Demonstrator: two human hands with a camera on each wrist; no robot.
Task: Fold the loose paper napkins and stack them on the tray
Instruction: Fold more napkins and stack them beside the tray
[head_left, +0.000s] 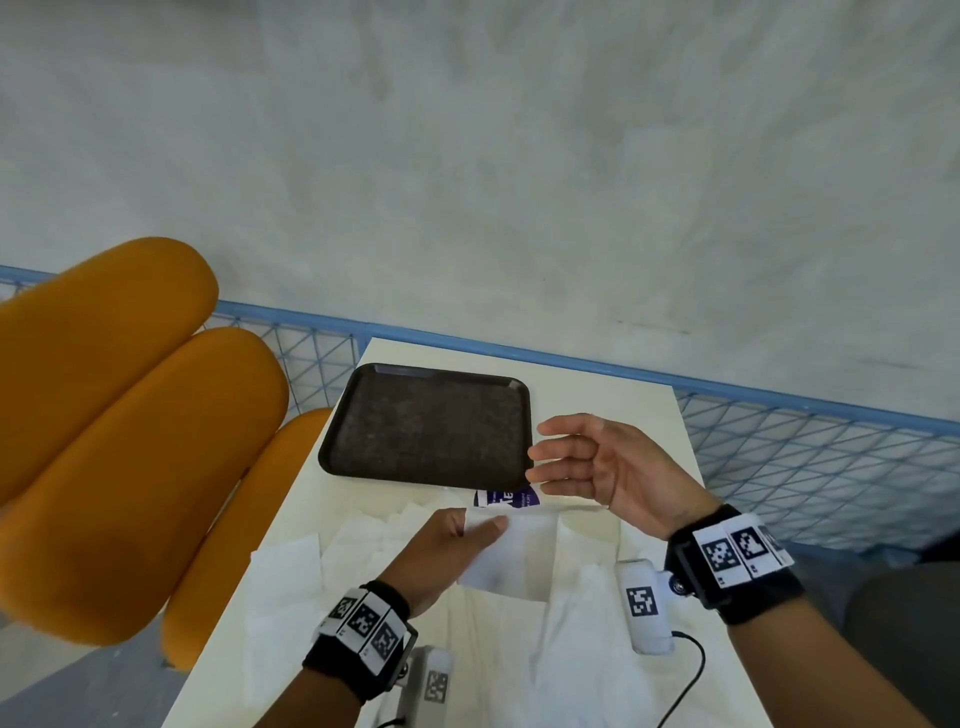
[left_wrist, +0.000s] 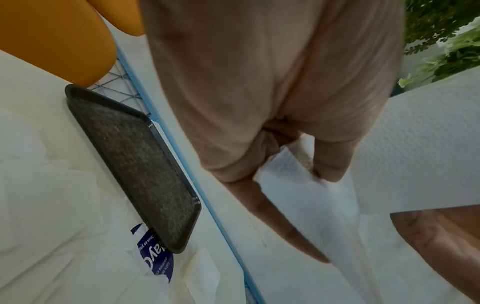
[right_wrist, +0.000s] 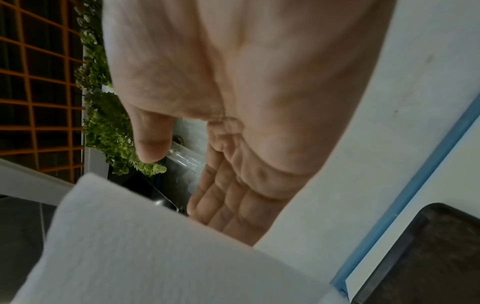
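Note:
A dark empty tray (head_left: 426, 423) (left_wrist: 135, 156) (right_wrist: 426, 259) lies at the far end of the white table (head_left: 597, 395). My left hand (head_left: 462, 535) (left_wrist: 306, 156) holds a folded white napkin (head_left: 511, 551) (left_wrist: 405, 144) (right_wrist: 155, 246) between thumb and fingers, lifted just above the table near the tray's front edge. My right hand (head_left: 566, 462) (right_wrist: 202, 174) hovers open beside the tray's right edge, fingers straight, holding nothing. Several loose white napkins (head_left: 291, 587) (left_wrist: 46, 216) lie spread over the near half of the table.
A blue-and-white napkin wrapper (head_left: 506, 498) (left_wrist: 155, 259) pokes out from under the tray's front edge. Orange chair backs (head_left: 119, 415) stand at the left. A blue mesh railing (head_left: 810, 447) runs behind the table. A white device with a cable (head_left: 644, 605) hangs by my right wrist.

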